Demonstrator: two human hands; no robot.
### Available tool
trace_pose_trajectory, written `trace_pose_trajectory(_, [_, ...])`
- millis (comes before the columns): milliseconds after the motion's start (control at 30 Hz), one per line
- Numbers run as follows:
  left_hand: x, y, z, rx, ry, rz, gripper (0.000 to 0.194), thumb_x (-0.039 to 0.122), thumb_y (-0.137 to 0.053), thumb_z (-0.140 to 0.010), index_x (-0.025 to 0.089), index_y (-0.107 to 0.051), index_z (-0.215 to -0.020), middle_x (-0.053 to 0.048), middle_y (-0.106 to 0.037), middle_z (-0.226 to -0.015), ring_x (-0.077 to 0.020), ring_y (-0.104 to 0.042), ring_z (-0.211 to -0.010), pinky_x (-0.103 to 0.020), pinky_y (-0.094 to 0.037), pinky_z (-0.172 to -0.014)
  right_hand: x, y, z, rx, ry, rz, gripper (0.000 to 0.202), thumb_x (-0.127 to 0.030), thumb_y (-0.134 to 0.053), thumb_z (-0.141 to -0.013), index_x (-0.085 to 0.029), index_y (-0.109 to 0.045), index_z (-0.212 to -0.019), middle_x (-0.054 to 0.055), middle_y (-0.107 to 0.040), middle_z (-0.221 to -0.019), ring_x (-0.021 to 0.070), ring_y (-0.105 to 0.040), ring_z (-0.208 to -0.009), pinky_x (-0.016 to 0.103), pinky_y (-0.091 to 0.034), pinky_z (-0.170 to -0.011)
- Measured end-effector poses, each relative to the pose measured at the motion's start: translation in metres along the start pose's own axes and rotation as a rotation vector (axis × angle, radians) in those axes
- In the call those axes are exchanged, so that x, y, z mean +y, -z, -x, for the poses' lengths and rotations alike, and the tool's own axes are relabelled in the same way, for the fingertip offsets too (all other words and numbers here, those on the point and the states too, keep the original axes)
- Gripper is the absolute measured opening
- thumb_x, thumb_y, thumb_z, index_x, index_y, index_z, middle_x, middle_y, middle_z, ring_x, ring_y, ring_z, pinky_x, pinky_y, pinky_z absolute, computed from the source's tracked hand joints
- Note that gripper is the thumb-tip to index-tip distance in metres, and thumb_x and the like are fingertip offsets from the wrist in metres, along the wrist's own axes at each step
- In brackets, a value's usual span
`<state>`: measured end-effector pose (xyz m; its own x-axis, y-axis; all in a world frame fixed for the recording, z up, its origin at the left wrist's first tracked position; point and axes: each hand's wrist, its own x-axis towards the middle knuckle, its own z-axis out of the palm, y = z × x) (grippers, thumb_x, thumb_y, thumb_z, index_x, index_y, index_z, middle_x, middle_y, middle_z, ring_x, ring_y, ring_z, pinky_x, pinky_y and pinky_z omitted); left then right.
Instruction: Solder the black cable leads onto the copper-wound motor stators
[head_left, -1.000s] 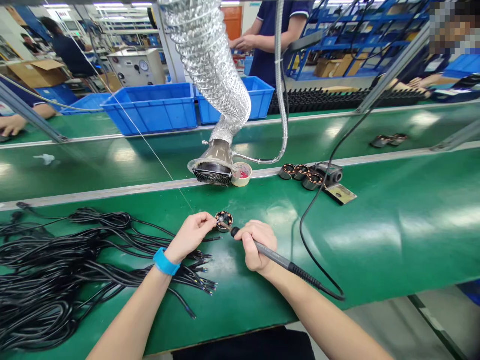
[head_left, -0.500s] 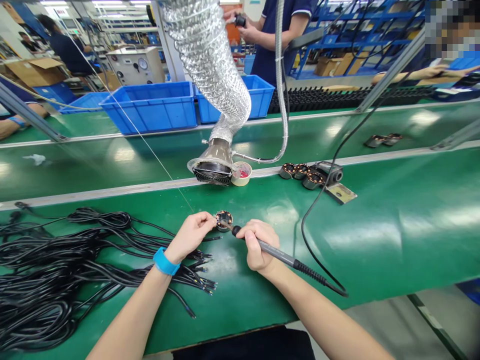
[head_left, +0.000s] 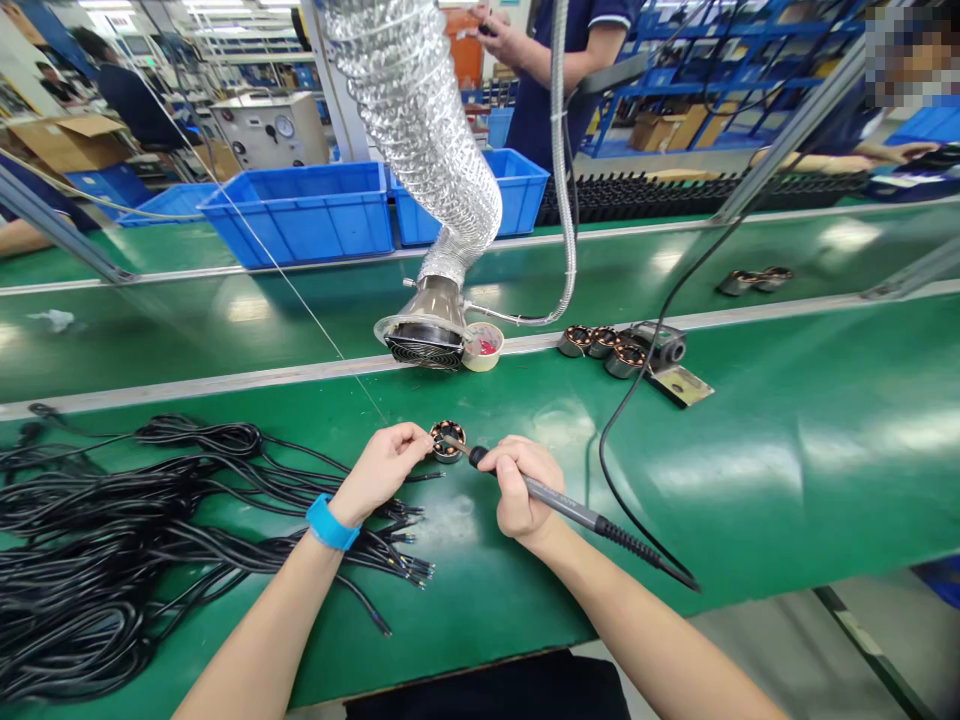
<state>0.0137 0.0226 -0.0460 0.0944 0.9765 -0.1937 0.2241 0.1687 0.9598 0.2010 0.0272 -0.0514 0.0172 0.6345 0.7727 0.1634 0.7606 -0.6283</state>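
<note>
My left hand [head_left: 386, 462], with a blue band on its wrist, is closed in a pinch at the left rim of a small round motor stator [head_left: 448, 455] with copper windings. A thin strand of solder wire [head_left: 315, 318] runs down from above to this hand; its end at the fingertips is too small to make out. My right hand [head_left: 527, 485] grips a grey soldering iron [head_left: 562, 503], whose tip points over the stator from the right. Left of and beneath my left hand lie many black cables [head_left: 187, 500] with stripped, coloured wire ends.
A fume extractor hood [head_left: 426, 335] on a silver duct hangs behind the stator, beside a tape roll [head_left: 484, 348]. Several stators [head_left: 602, 342] sit at a metal holder [head_left: 664, 345]. The iron's black cord [head_left: 604, 440] loops at right. Blue bins [head_left: 300, 215] and co-workers are beyond.
The soldering iron and my right hand have shifted slightly right, drawing the tip back a little. My left hand stays put. Stators and a white scrap on the far strip have moved left.
</note>
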Motion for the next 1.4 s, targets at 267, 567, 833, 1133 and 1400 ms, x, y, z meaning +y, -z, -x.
trace_pose_trajectory(267, [0.003,-0.001,0.001,0.005,0.01,-0.001,0.031,0.045,-0.059,-0.083,0.014,-0.058,-0.076,0.005,-0.041,-0.062,-0.0079,-0.026,-0.053,-0.022,-0.02,-0.048,0.002,0.0,0.001,0.004,0.006,-0.019,0.025,-0.016,-0.045,-0.088,-0.02,-0.063,-0.07,0.0,-0.06,-0.058,0.0137,-0.053,-0.051,0.031,-0.041,-0.053])
trace_pose_trajectory(567, [0.002,-0.003,0.001,0.004,0.004,-0.001,0.032,0.046,-0.058,-0.084,0.015,-0.057,-0.077,0.006,-0.04,-0.057,-0.0085,-0.03,-0.051,-0.021,-0.022,-0.047,-0.001,0.001,-0.003,0.016,0.033,-0.014,0.026,-0.016,-0.045,-0.087,-0.02,-0.063,-0.069,0.0,-0.06,-0.057,0.0137,-0.052,-0.048,0.031,-0.04,-0.052])
trace_pose_trajectory(833, [0.002,0.006,0.0,-0.064,0.034,0.018,0.036,0.05,-0.061,-0.083,0.015,-0.057,-0.08,0.006,-0.041,-0.061,-0.0065,-0.029,-0.048,-0.022,-0.018,-0.047,0.001,0.004,-0.006,0.039,0.057,-0.005,0.023,-0.015,-0.045,-0.086,-0.019,-0.061,-0.07,0.0,-0.061,-0.058,0.0137,-0.054,-0.05,0.031,-0.041,-0.054])
trace_pose_trajectory(1133, [-0.001,0.011,-0.003,-0.083,0.087,0.171,0.037,0.047,-0.073,-0.074,0.013,-0.059,-0.075,0.008,-0.038,-0.056,-0.005,-0.025,-0.047,-0.022,-0.015,-0.046,0.002,0.007,-0.009,0.08,0.111,0.018,0.022,-0.015,-0.045,-0.085,-0.019,-0.061,-0.07,0.001,-0.063,-0.059,0.0139,-0.057,-0.05,0.031,-0.042,-0.054])
trace_pose_trajectory(1400, [-0.006,0.006,-0.006,-0.018,0.087,0.22,0.044,0.053,-0.074,-0.072,0.011,-0.063,-0.077,0.009,-0.033,-0.054,-0.0034,-0.019,-0.045,-0.022,-0.009,-0.044,0.003,0.009,-0.012,0.058,0.162,0.019,0.02,-0.012,-0.046,-0.083,-0.018,-0.061,-0.07,0.0,-0.063,-0.059,0.0134,-0.057,-0.048,0.029,-0.04,-0.052])
